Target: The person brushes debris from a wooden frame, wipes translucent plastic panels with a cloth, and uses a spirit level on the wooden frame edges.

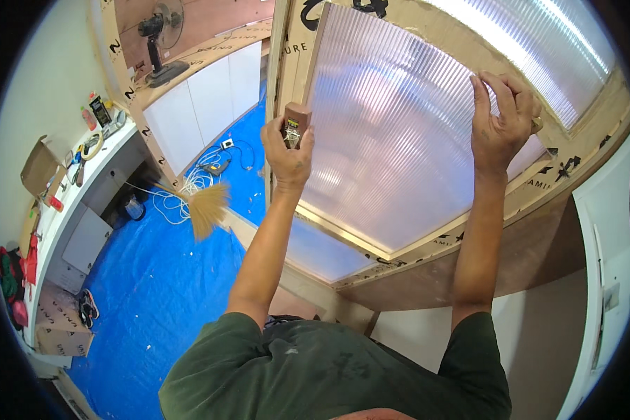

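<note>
My left hand (287,157) is wrapped round a small brown box (298,114). It has a dark, labelled front, and what look like small metal pieces show at its lower part. The hand is beside the left edge of a ribbed translucent panel (392,140), set in a pale frame (357,243) with dark markings. Over the panel's right side, my right hand (504,126) is raised with thumb and forefinger tips close together. Anything between them is too small to make out. A yellowish bit shows at the edge of its curled fingers.
Blue sheeting (147,294) covers the floor at left. A straw broom (208,210), white cable (171,203) and a power tool (215,168) lie there. A cluttered white counter (108,150) runs along the left wall. A fan (157,42) stands on a far ledge.
</note>
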`<move>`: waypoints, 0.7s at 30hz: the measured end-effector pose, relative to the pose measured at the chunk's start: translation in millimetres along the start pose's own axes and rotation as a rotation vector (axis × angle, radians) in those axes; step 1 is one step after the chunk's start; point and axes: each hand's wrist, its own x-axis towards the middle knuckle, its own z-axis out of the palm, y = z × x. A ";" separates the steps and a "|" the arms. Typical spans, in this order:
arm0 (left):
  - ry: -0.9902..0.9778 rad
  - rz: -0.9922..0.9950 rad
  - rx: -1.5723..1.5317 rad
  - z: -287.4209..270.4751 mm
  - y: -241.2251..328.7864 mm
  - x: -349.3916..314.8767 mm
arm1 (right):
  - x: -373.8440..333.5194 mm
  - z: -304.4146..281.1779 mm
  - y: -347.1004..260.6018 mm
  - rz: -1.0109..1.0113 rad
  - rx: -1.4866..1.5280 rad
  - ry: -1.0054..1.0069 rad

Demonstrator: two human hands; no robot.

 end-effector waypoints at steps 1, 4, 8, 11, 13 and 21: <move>0.004 -0.003 -0.009 0.6 -1.7 -1.6 | -0.5 1.4 3.2 -0.019 0.014 0.006; -0.025 0.005 0.012 -1.3 -2.6 -1.9 | -3.8 3.6 7.0 -0.050 0.002 0.010; -0.028 0.026 0.018 2.1 2.8 11.5 | -4.5 5.2 3.7 -0.032 -0.069 0.006; -0.019 0.030 0.019 2.3 6.7 11.6 | -8.7 8.0 3.3 -0.012 -0.048 0.022; -0.004 0.062 0.016 3.9 5.9 19.5 | -7.4 8.8 0.0 -0.007 -0.042 0.038; 0.036 0.107 0.011 17.3 23.4 47.2 | -10.7 14.7 3.3 0.006 -0.010 0.063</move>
